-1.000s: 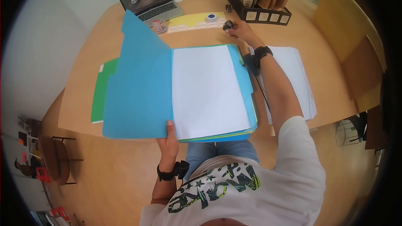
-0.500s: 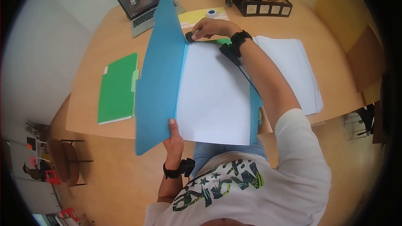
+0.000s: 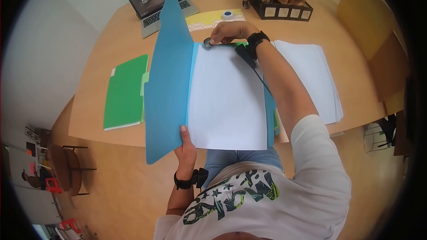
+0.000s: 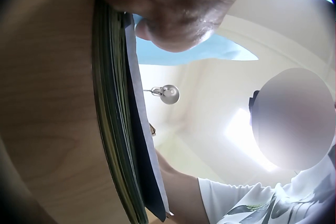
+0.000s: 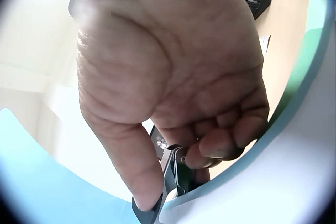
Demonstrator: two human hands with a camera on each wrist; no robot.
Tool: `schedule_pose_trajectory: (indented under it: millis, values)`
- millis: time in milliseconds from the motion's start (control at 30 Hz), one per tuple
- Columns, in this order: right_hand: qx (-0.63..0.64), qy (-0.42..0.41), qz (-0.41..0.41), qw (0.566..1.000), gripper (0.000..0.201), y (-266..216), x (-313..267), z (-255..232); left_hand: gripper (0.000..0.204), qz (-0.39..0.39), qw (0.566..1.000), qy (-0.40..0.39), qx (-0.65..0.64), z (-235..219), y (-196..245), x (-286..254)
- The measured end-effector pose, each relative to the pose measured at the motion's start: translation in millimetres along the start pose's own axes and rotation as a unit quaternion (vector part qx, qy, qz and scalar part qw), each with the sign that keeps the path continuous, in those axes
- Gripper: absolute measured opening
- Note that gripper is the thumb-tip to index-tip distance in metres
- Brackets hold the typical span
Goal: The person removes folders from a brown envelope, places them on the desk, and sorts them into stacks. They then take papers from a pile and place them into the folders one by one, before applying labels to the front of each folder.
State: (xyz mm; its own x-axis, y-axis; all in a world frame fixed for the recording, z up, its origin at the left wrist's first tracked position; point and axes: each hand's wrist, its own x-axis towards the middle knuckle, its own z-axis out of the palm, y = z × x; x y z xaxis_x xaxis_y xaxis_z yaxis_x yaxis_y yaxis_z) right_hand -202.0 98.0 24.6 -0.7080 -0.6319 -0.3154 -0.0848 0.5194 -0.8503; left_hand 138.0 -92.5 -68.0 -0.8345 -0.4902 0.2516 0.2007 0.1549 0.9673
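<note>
In the head view an open blue folder (image 3: pixel 171 84) lies at the desk's front edge with its cover raised. White sheets (image 3: pixel 227 102) lie inside it. My left hand (image 3: pixel 186 149) grips the folder's near edge at the fold, thumb on top and the other fingers hidden beneath. My right hand (image 3: pixel 232 31) reaches to the sheets' top left corner and pinches a small black-and-silver clip-like tool (image 3: pixel 207 43). In the right wrist view the thumb presses this tool (image 5: pixel 148 214) at the paper's edge. More folder edges (image 4: pixel 113 113) are stacked below in the left wrist view.
A green folder (image 3: pixel 126 93) lies left of the blue one. Loose sheets (image 3: pixel 309 80) are piled at the right. Behind stand a laptop (image 3: pixel 155 0), a yellow mat (image 3: pixel 200 20), a white round device (image 3: pixel 228 15) and a black organizer (image 3: pixel 287 11).
My right hand has brought the black-and-silver tool leftward to the sheets' top left corner, then shifted slightly right. The blue cover has been raised more upright, uncovering more of the green folder.
</note>
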Motion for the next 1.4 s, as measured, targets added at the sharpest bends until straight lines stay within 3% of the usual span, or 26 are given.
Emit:
schedule_pose_trajectory:
  millis: [400,500,600,667,700,800,1000,1100,1200,1233,1300,1400]
  values:
    - [0.01,0.005,0.0,1.0,0.037,4,4,8,0.036,-0.002,1.0,0.013,-0.021,-4,-10,0]
    - [0.037,0.052,-0.064,0.996,0.042,9,-1,4,0.037,0.005,1.0,0.019,-0.006,-4,-9,1]
    - [0.058,0.255,-0.062,0.963,0.033,38,3,-24,0.038,0.013,0.999,0.021,0.021,-4,-9,0]
    - [-0.044,0.338,0.002,0.94,0.036,63,-8,-40,0.039,0.011,0.999,0.023,0.028,-2,-7,0]
    - [-0.095,0.378,0.034,0.92,0.037,76,-13,-47,0.039,0.006,0.999,0.025,0.026,-1,-5,-1]
    - [-0.186,0.411,0.026,0.892,0.044,109,-21,-54,0.041,0.008,1.0,-0.009,0.018,-2,-2,2]
    - [-0.119,0.394,0.036,0.911,0.047,140,-16,-68,0.046,0.02,0.997,-0.05,0.063,-9,-14,7]
    - [-0.188,0.358,0.055,0.913,0.045,118,-31,-60,0.045,-0.017,0.998,-0.049,0.036,-11,-10,6]
    - [-0.324,0.457,0.031,0.828,0.044,109,-20,-50,0.046,-0.058,0.993,-0.099,-0.005,-18,-14,6]
    - [-0.34,0.443,-0.006,0.829,0.045,102,-15,-45,0.047,-0.071,0.989,-0.127,-0.018,-19,-16,8]
    - [-0.372,0.414,-0.082,0.827,0.05,82,0,-33,0.046,-0.072,0.992,-0.106,0.006,-14,5,6]
    - [-0.441,0.29,-0.032,0.849,0.048,63,23,-19,0.045,-0.041,0.994,-0.101,0.022,-11,6,8]
